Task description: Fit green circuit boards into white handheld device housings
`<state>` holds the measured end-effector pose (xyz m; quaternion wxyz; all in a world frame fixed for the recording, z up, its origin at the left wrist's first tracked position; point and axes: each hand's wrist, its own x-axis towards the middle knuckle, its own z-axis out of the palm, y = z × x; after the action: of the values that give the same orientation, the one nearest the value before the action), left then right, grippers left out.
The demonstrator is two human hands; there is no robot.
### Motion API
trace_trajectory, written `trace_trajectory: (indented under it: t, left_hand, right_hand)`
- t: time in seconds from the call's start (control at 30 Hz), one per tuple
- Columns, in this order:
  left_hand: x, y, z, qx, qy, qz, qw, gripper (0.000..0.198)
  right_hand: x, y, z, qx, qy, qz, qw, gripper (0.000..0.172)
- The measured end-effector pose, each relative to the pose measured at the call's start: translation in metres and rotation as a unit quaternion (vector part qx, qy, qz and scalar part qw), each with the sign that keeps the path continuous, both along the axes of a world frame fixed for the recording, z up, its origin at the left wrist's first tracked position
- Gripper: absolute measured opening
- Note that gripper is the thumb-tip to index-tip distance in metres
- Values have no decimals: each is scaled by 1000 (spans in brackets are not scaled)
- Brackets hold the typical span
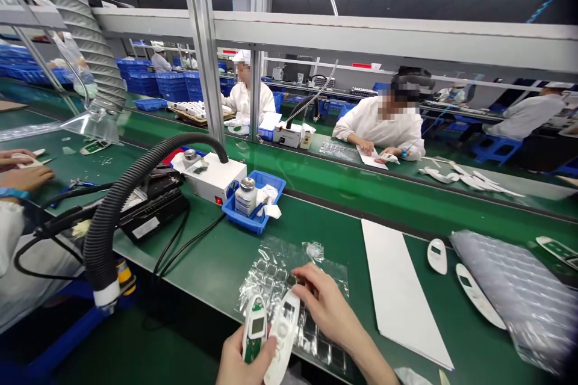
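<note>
My left hand (248,355) is closed around two parts of a handheld device. One is a white casing half with a green circuit board (255,328) and a small dark display. Beside it, the white plastic cover (283,337) has a small window near its top. My right hand (327,304) has thumb and index finger bent together at the cover's top end; whatever is between the fingertips is too small to make out. Under both hands lies a clear plastic sheet (266,271) with rows of small square pieces, partly hidden by the hands and parts.
A blue tray (254,225) holds a bottle and tissues near a white box with a black hose (121,192). White paper (401,295), white covers (437,257) and bubble wrap (519,295) lie to the right. A co-worker's hands (27,171) are at far left; other people sit opposite.
</note>
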<state>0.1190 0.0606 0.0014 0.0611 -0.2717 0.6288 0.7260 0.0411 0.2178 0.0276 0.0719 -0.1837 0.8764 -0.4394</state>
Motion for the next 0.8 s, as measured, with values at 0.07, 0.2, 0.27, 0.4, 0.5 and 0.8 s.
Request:
trace_trajectory:
  t: [0.07,0.2,0.27,0.4,0.5,0.8]
  left_hand:
    - [2,-5,-4,-23,11,27,999,42]
    - [5,-14,-8,-48,30,79,995,47]
    - [7,-17,-7,-49,18,82,995,54]
    - [9,-20,-4,-29,9,80,996,60]
    - [8,-20,-5,-36,23,73,996,54]
    - [7,-9,-4,-71,61,90,991,44]
  right_hand:
    - [-9,-2,-7,1,36,-10,999,22]
    - [-21,-3,-19,-18,49,-77,996,30]
    - [-23,-2,-24,-10,62,-97,993,32]
    - [-24,-2,-34,19,71,-112,991,21]
    - [-24,-4,-40,26,70,-122,990,18]
    - [1,-7,-16,-62,110,-123,984,25]
